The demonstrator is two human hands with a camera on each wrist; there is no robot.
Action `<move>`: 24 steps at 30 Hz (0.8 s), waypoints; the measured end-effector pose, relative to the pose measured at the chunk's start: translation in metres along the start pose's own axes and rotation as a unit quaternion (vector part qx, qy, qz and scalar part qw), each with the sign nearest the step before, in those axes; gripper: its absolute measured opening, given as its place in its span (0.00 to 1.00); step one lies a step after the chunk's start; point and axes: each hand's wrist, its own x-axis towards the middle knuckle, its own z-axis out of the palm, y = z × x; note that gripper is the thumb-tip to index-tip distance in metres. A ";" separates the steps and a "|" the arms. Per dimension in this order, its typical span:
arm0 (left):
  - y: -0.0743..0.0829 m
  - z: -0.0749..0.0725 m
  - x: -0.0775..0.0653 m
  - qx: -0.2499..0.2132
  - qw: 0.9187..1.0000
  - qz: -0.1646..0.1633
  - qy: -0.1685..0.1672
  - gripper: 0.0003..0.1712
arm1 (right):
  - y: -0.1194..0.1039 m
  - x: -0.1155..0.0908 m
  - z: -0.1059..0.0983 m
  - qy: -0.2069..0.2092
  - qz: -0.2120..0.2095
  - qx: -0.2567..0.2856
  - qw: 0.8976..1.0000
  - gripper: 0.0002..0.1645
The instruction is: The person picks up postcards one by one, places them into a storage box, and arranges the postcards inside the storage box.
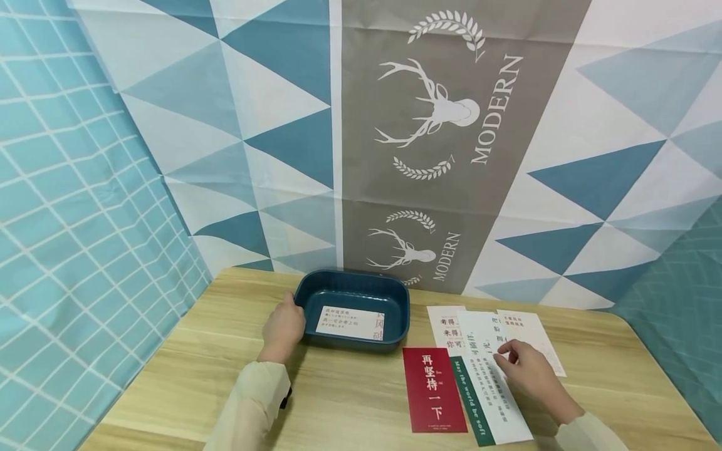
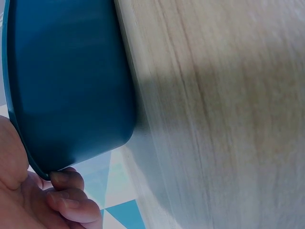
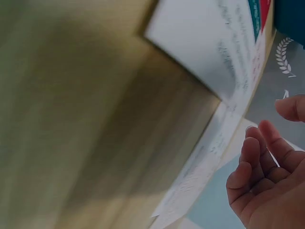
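White card (image 1: 499, 401) in a long shape lies near me on the counter (image 1: 338, 401), with a green strip (image 1: 467, 401) along its left side, perhaps a separate card, and the red card (image 1: 434, 401) next to that. My right hand (image 1: 530, 369) is over its right side, fingers loosely bent and released, nothing between thumb and fingertips. I'd slip a fingertip under a free edge and pinch lightly, because the far end overlaps two back cards (image 1: 536, 329) and could drag them. Farther left, bare wood separates the red card from the blue dish (image 1: 352, 343), leaving room to cross above it. The dish's near wall needs clearing from above. My left hand (image 1: 283, 329) grasps its left rim, which should steady it. Inside, a printed card (image 1: 346, 321) lies flat. Patterned cloth (image 1: 361, 175) hangs just behind, so I'd not reach past the far rim.
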 end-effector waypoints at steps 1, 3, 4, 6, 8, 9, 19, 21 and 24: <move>0.000 0.000 0.000 0.000 1.000 0.001 0.001 0.15 | 0.002 -0.002 0.000 0.000 0.004 -0.001 1.000 0.17; 0.001 -0.001 0.000 -0.001 1.000 0.001 0.000 0.15 | 0.007 -0.004 0.001 0.000 0.013 -0.002 1.000 0.17; 0.001 -0.001 0.000 -0.002 1.000 0.001 -0.001 0.15 | 0.009 -0.005 0.002 0.000 0.017 -0.002 1.000 0.16; 0.001 -0.001 0.000 -0.001 1.000 0.001 -0.002 0.15 | 0.012 -0.007 0.003 -0.001 0.027 0.000 1.000 0.16; 0.001 -0.001 0.000 0.000 1.000 0.000 -0.003 0.16 | 0.014 -0.009 0.004 -0.005 0.039 0.004 0.999 0.15; 0.000 0.000 0.000 0.000 1.000 0.000 -0.003 0.16 | 0.015 -0.010 0.005 -0.008 0.045 0.006 0.999 0.15; -0.001 0.000 0.000 0.000 1.000 0.003 0.000 0.15 | 0.013 -0.016 0.012 -0.023 0.067 0.011 0.997 0.13; -0.001 -0.001 0.000 0.000 1.000 0.003 0.000 0.14 | 0.010 -0.018 0.011 -0.032 0.079 0.004 0.996 0.14; 0.000 -0.001 0.000 0.002 1.000 0.005 -0.002 0.14 | 0.008 -0.019 0.011 -0.039 0.090 -0.009 0.995 0.16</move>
